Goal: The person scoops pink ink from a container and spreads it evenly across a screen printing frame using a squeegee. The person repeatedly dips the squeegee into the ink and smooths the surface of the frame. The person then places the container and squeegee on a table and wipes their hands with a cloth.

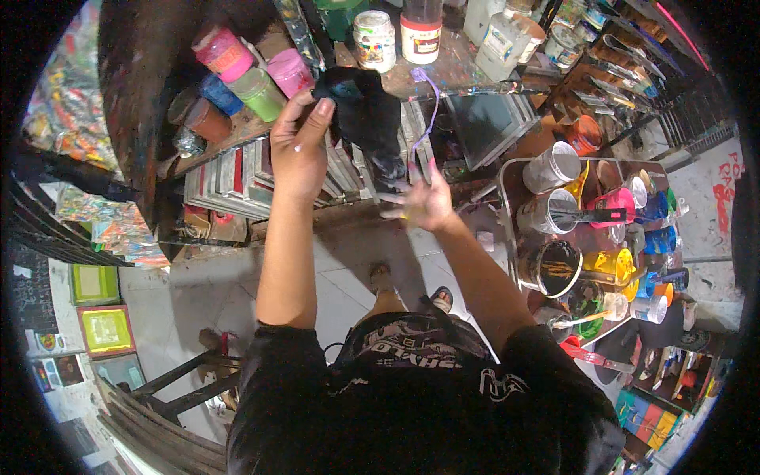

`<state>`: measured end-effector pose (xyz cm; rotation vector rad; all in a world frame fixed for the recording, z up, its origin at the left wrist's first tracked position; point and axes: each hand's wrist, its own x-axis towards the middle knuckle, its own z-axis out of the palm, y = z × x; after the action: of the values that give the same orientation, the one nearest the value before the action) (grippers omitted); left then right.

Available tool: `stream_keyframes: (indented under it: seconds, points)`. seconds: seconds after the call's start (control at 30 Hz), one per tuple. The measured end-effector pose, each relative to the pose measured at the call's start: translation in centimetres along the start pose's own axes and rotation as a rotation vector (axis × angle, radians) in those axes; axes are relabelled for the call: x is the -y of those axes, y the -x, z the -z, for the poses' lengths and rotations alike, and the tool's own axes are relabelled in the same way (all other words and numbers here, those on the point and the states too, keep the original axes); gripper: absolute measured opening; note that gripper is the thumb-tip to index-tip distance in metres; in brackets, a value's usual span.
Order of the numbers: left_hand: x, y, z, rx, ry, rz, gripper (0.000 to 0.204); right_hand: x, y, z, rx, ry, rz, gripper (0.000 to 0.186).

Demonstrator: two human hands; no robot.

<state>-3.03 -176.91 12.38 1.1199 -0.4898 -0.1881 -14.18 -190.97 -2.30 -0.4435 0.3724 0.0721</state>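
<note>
My left hand [302,150] is closed on the upper left edge of a limp black cloth [362,111], thumb on top. The cloth hangs in front of the shelf, and its lower end trails down toward my right hand. Fingers spread, my right hand [427,202] is just right of and below that lower end, slightly blurred. A thin purple strand [435,111] runs down from the shelf's edge toward the right fingertips; whether they touch it I cannot tell.
Paint jars, one of them green [257,93], stand on the shelf above several upright framed screens [237,178]. To my right, a tray [507,229] carries paint tubs and spatulas. Flat screens [107,328] lean at the left. A wooden rack [186,388] stands at lower left.
</note>
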Motion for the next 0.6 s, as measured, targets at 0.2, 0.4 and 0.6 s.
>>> stream_keyframes:
  seconds: [0.2,0.4,0.6]
  points:
    - [3.0,5.9,2.6,0.072,-0.365,-0.119,0.026,0.7,1.6,-8.3,0.095,0.096,0.280,0.021]
    - [6.0,9.3,0.4,-0.148,0.231,0.547,0.066,-2.8,1.2,-9.2,-0.184,1.132,0.761,0.024]
    - [6.9,7.1,-1.2,-0.492,0.134,0.538,0.053,-2.2,2.7,-8.9,-0.197,1.515,0.721,0.016]
